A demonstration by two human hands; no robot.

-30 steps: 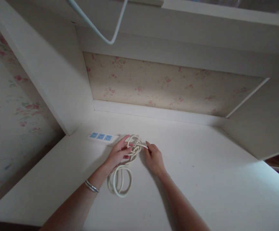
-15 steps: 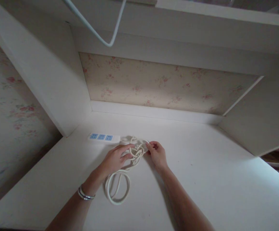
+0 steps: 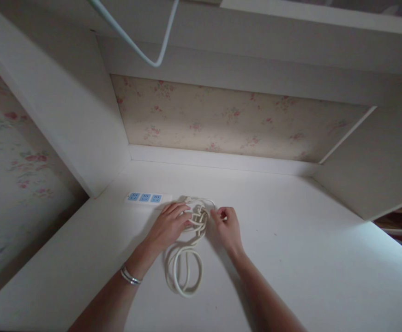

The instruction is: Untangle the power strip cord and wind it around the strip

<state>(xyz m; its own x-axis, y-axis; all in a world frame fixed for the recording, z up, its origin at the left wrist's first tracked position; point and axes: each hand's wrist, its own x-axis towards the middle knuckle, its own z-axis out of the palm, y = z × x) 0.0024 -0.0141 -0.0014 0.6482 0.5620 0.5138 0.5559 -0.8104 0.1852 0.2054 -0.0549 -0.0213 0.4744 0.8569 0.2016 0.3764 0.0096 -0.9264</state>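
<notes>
A white power strip [image 3: 166, 198] with blue sockets lies flat on the white desktop. Its cream cord [image 3: 203, 216] is bunched in a knotted tangle between my two hands, and a rounder coil of it rests nearer to me. My left hand [image 3: 169, 226], with a silver bracelet at the wrist, is closed on strands at the tangle's left side. On the other side, my right hand [image 3: 227, 228] has thumb and forefinger pinched at a loop of the cord. Its other fingers are curled.
The desktop [image 3: 291, 258] is boxed in by a left panel [image 3: 93, 115], a right panel [image 3: 394, 157] and a low back ledge [image 3: 221, 161]. A pale bent rod [image 3: 157, 63] hangs overhead. Floral wallpaper [image 3: 194, 115] covers the back.
My left hand has shifted slightly right and its fingers have moved over the tangle. The near coil has slid right. My right hand stays almost in place.
</notes>
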